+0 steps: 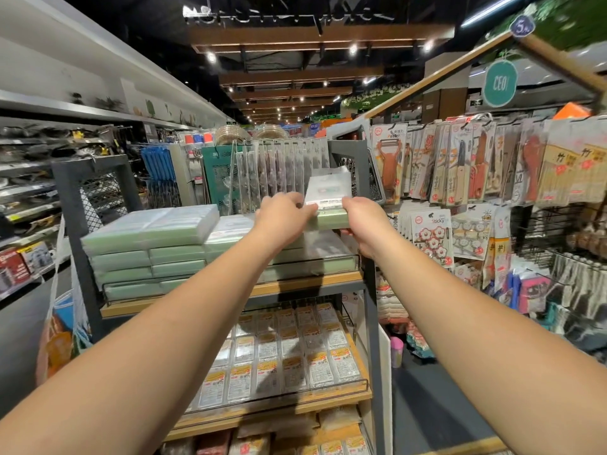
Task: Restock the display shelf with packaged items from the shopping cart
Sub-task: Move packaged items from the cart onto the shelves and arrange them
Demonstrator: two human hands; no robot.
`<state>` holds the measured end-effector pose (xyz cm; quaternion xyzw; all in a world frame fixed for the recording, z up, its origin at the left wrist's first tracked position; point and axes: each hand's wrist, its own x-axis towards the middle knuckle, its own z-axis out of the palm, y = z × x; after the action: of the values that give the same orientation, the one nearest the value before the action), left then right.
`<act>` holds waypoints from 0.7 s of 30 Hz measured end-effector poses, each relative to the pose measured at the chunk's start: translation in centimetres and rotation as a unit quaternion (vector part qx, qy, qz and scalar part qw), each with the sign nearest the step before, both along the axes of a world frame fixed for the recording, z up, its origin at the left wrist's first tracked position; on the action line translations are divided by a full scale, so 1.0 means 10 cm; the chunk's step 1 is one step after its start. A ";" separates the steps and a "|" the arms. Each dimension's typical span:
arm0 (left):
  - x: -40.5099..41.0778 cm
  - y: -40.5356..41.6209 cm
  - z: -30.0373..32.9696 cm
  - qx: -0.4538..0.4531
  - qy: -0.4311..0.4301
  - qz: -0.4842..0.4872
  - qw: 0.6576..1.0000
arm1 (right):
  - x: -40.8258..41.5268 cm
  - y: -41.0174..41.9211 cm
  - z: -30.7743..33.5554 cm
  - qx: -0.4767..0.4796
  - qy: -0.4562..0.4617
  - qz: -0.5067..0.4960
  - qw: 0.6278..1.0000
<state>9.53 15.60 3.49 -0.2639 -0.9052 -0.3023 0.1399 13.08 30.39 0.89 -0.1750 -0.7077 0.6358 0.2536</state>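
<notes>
Head view, pack (328, 198): flat, pale green, wrapped in glossy clear plastic, held above the right end of the top shelf (230, 292).
Left hand (284, 213): fingers curled on the pack's left edge.
Right hand (363, 221): grips its right edge.
Stacks (147, 244): matching green packs, piled on the wooden board.
Room: shop aisle, hanging peelers (389, 169), dark ceiling.

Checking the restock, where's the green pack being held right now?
In the head view, the green pack is right of centre, held by both hands above the right end of the top shelf, beside the stacked green packs.
</notes>
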 end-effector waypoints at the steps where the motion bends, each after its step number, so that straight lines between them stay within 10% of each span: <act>1: -0.03 0.02 -0.01 -0.046 0.036 -0.005 0.998 | -0.04 0.02 -0.01 0.070 -0.015 -0.032 0.997; 6: -0.17 0.03 -0.13 -0.176 0.108 -0.024 0.978 | -0.11 -0.04 -0.03 0.251 -0.088 -0.109 0.958; 21: -0.30 0.10 -0.38 -0.364 0.228 -0.067 0.900 | -0.15 -0.14 -0.38 0.351 -0.119 -0.073 0.926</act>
<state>6.52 16.62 -0.34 -0.4178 -0.8758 0.1084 0.2160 11.58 28.94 -2.87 -0.2004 -0.8956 0.3011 0.2589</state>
